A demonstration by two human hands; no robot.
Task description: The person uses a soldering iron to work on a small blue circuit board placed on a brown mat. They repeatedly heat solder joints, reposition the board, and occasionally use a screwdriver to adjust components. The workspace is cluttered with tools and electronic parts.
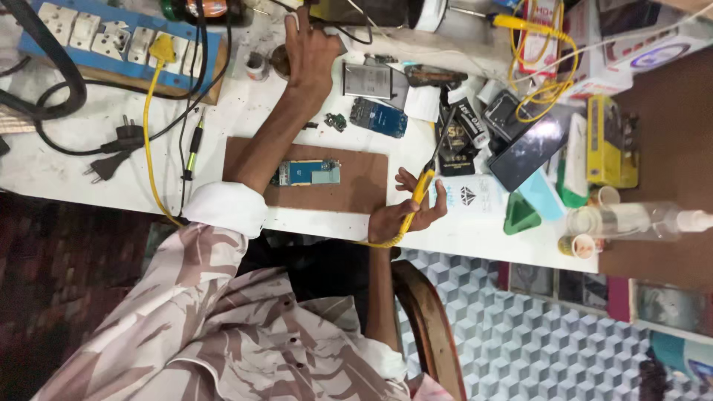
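White workbench (245, 111), crowded, runs across the upper half of the view, with patterned floor at 5 o'clock. A blue power strip (111, 37) sits at 10 o'clock, with black plugs (111, 152) below it.

A brown mat (356, 186) lies at the bench centre. On it, at the 9 o'clock end, rests a small circuit board (308, 173), bare, flat and touched by neither hand. A dark phone (531, 152) lies at 3 o'clock of the mat. A clear bottle (631, 219) is on its side further out, well apart from the hands.

Left hand (312, 48) is stretched to 12 o'clock, well away from the circuit board and near a small round tin (278, 61). Its fingers run on to the frame edge. Whether they grasp anything cannot be told.

Right hand (408, 215) sits at the near edge, at 4 o'clock of the mat. Thumb and forefinger appear clamped on a yellow soldering iron (422, 189), the other fingers splayed loosely. The tip points to 1 o'clock, away from the circuit board.

Assessment: the circuit board is stripped out and laid ready and the soldering iron is in hand. No tip contact is made, so work on the circuit board itself remains outstanding.
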